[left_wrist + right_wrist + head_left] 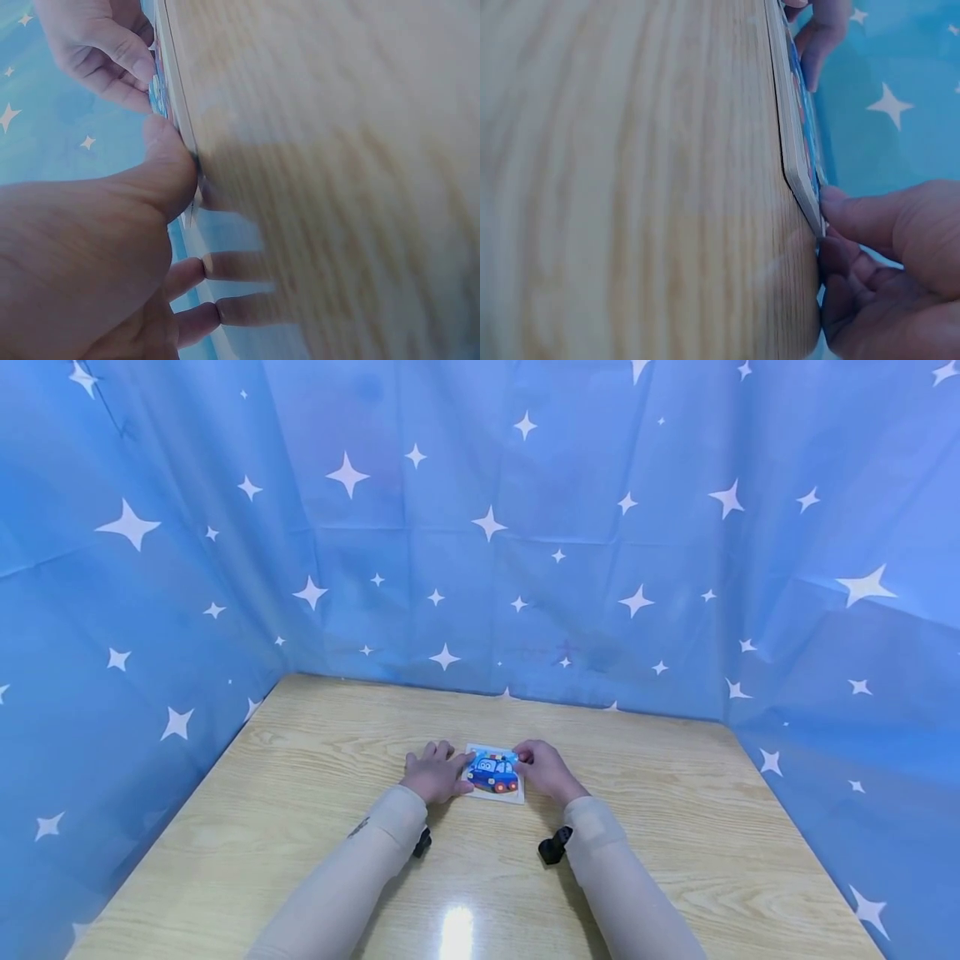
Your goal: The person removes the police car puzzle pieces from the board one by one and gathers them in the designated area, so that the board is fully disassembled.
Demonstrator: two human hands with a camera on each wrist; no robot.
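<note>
A small, flat, white-bordered picture board [495, 777] with a blue cartoon car on it lies on the wooden table, and its layered edge [801, 169] shows from the side in the right wrist view. My left hand [437, 775] lies at its left side, fingers spread, with thumb and forefinger at the border and the other fingertips on the tabletop. At the upper right corner, my right hand [549, 770] pinches the board's edge. Its thumb [855, 214] is on the top face, while the other fingers curl beside and below the edge.
The light wooden table [337, 860] reaches to a blue curtain [480, 568] with white stars at the back and both sides. Black wrist cameras sit under both forearms, the right one [553, 847] close above the tabletop.
</note>
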